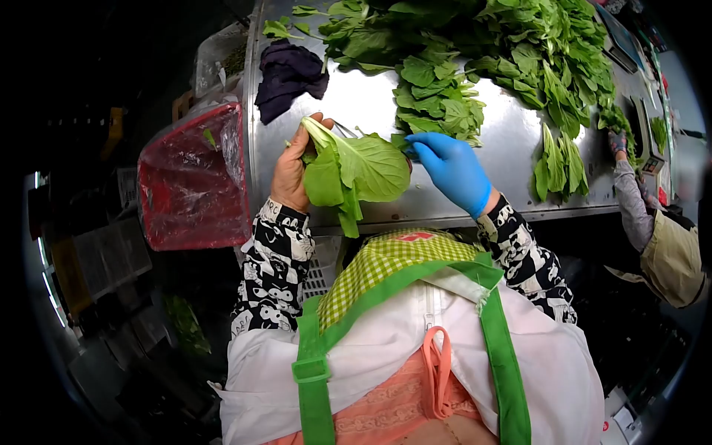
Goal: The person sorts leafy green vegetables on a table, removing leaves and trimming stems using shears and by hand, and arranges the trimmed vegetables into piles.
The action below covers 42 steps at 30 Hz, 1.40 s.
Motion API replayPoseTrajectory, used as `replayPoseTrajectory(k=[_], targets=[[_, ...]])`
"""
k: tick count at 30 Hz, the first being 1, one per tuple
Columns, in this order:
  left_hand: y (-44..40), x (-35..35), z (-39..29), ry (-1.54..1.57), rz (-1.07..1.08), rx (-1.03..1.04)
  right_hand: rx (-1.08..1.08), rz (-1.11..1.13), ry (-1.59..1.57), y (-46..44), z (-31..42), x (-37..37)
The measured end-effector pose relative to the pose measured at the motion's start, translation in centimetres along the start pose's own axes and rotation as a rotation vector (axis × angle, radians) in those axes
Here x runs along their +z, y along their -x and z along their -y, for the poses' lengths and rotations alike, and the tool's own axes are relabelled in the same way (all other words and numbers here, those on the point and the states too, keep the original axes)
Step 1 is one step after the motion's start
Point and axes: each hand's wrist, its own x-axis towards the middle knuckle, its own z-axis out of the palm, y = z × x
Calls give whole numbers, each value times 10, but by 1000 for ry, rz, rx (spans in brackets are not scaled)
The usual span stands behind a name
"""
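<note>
My left hand (291, 174), bare, is closed around the pale stalk end of a leafy green (367, 167). Its broad leaves hang to the right and down over the front of the metal table. My right hand (452, 170) wears a blue glove and is just right of the leaf tips. Its thumb and fingers are pinched together by a small dark green bit; what exactly they hold is hard to make out. Beyond it lies a bunch of greens (437, 96). A dark purple cloth (288, 78) is crumpled beyond my left hand.
A large pile of leafy greens (549, 52) covers the table's far side, with a smaller bunch (560, 167) at right. A red crate (189, 178) lined with clear plastic stands left of the metal table (363, 96). At far right, a co-worker's gloved hand (617, 142) touches greens beside a scale (653, 159).
</note>
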Motion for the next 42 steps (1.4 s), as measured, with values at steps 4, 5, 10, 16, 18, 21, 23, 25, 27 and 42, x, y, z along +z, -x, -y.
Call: replayPoseTrajectory(k=[4,5,10,16,18,21,23,25,27,42], targets=[[-3,18,8,-83,-26,-46,77,-5,-333,-9,28,6],[-2,23,9,-139,13,-61,78,-11,-333,-10,28,9],[-2,31,18,-220,161,-44,-93,-17,-136,-19,23,29],[5,29,16,-380,182,-56,56,101,-233,-16,20,41],[7,26,15,-392,158,-63,117,124,-294,-15,27,39],[12,21,11,-377,213,-93,-69,32,-92,-18,23,39],[13,19,10,-415,191,-76,-88,22,-77,-20,20,41],[14,15,8,-435,202,-85,-263,-18,128,-22,15,44],[15,12,4,-453,212,-94,-412,-57,375,-24,20,37],[33,4,-9,-724,123,-74,-181,194,-32,-15,22,82]])
